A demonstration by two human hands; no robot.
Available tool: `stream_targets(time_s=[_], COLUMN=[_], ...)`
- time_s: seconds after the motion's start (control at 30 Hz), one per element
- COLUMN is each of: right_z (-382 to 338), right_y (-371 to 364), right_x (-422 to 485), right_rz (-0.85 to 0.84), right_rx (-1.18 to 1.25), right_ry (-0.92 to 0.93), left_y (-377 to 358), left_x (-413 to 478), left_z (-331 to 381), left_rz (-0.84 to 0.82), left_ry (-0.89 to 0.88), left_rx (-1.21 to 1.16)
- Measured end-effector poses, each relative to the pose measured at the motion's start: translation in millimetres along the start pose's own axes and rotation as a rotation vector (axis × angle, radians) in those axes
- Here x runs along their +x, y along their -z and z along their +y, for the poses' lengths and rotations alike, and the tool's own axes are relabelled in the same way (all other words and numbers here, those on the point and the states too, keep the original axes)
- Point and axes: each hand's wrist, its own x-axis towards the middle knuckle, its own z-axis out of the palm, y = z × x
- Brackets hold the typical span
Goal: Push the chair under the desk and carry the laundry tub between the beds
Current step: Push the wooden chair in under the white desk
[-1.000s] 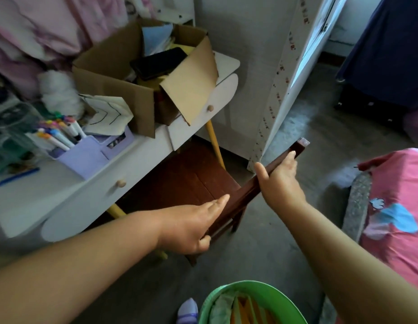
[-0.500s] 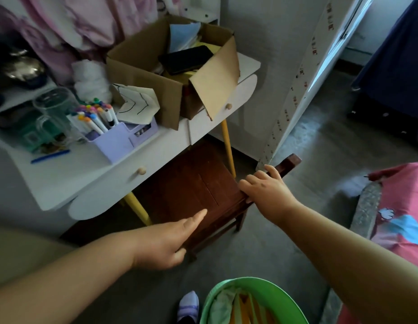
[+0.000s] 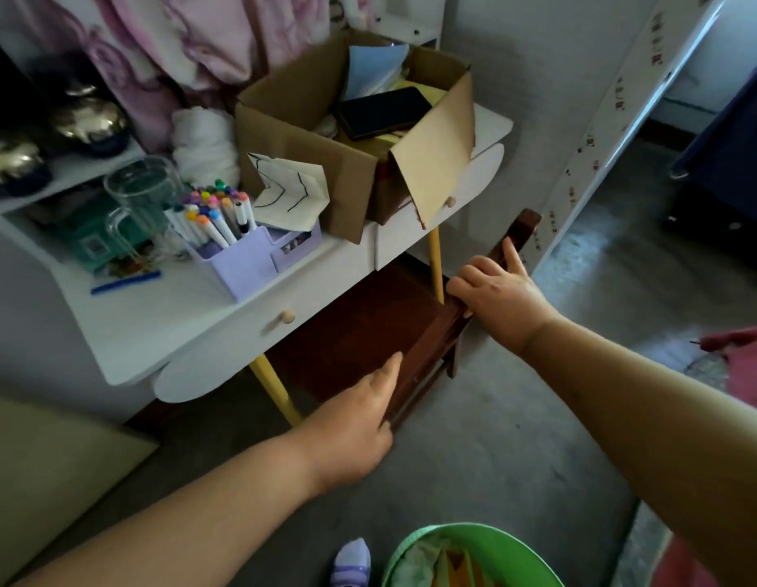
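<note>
Two hands on the chair (image 3: 368, 332) and it is nearly home: the dark wooden seat sits mostly beneath the white desk (image 3: 190, 315), between the desk's yellow legs, with only its back rail poking out on the side away from the desk. The right hand (image 3: 497, 296) lies over that rail, fingers (image 3: 512, 258) spread and loosely draped along the wood, not clenched, which looks to me like a flat press made for shoving, not for lifting. The left hand (image 3: 360, 421) is low at the near corner of the seat, fingers together and straight, palm against the edge; again a pushing hold, and placing the hands at two ends of the rail side should keep the chair from twisting as it slides. Whether the thumb of the left hand hooks under the seat, I cannot tell. On top of the desk, a cardboard box (image 3: 347, 133) hangs one flap over the front edge, and a purple pen holder (image 3: 249, 256) full of markers stands near that edge, so a hard bump could jostle them. Below the desk and nearest the person's feet waits the green laundry tub (image 3: 474, 552), cloth showing inside, untouched; I judge the chair step close to done and the tub carry not yet begun.
</note>
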Motion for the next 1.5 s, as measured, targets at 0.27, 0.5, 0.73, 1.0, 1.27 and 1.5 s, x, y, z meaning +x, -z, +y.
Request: stream_targets(time_s=[0.27, 0.5, 0.73, 1.0, 1.27, 1.5], right_z=[41.0, 12.2, -21.6, -16.0, 10.2, -25.2], right_y=[-9.1, -10.9, -15.9, -26.3, -42.4, -57.7], right_x=[22.8, 15.1, 19.4, 53.1, 76.3, 37.0], right_rz=[-0.038, -0.008, -0.033, -0.051, 0.005, 0.088], right_rx=[0.031, 0.105, 0.102, 0.060, 0.125, 0.399], right_ry=[-0.213, -0.369, -0.229, -0.189, -0.375, -0.523], left_y=[62.5, 120.4, 90.3, 41.9, 41.8, 32.1], left_x=[69.0, 74.5, 31.9, 35.8, 82.9, 84.3], left_z=[5.8, -15.0, -53.9, -55.9, -31.9, -20.7], left_rz=[-0.025, -0.130, -0.109, 0.093, 0.128, 0.228], left_ry=[-0.118, -0.148, -0.062, -0.032, -0.093, 0.053], left_rx=[0.274, 0.357, 0.333, 0.262, 0.466, 0.751])
